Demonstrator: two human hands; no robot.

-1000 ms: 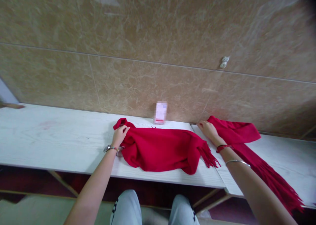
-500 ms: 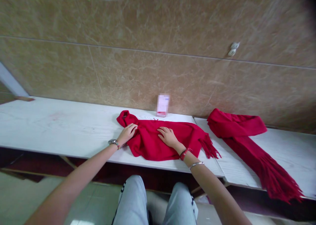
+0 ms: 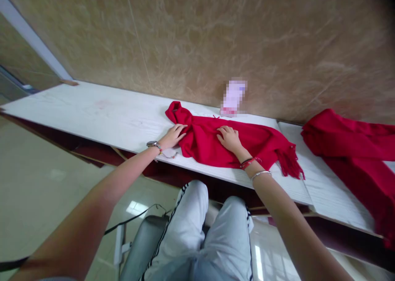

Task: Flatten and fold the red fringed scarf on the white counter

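Note:
A red fringed scarf (image 3: 202,149) lies across the white table, its fringe toward the right and a bunched, looped part at its left end. My left hand (image 3: 173,136) rests at the bunched part, fingers stretched out over the cloth. Flat on the middle of the scarf is my right hand (image 3: 230,139), its fingers spread. Neither hand grips the fabric. A second red scarf (image 3: 342,139) lies folded over on the right side, partly cut off by the frame edge.
The white table (image 3: 123,110) runs along a brown marbled wall (image 3: 197,38). A small pixelated pink-white item (image 3: 233,98) stands against the wall behind the scarf. A table seam passes right of the fringe. Below are my knees and a grey seat (image 3: 148,244).
My view has turned left and down, so the table and scarves appear higher and further right. Both hands stay at about the same spots on the scarf.

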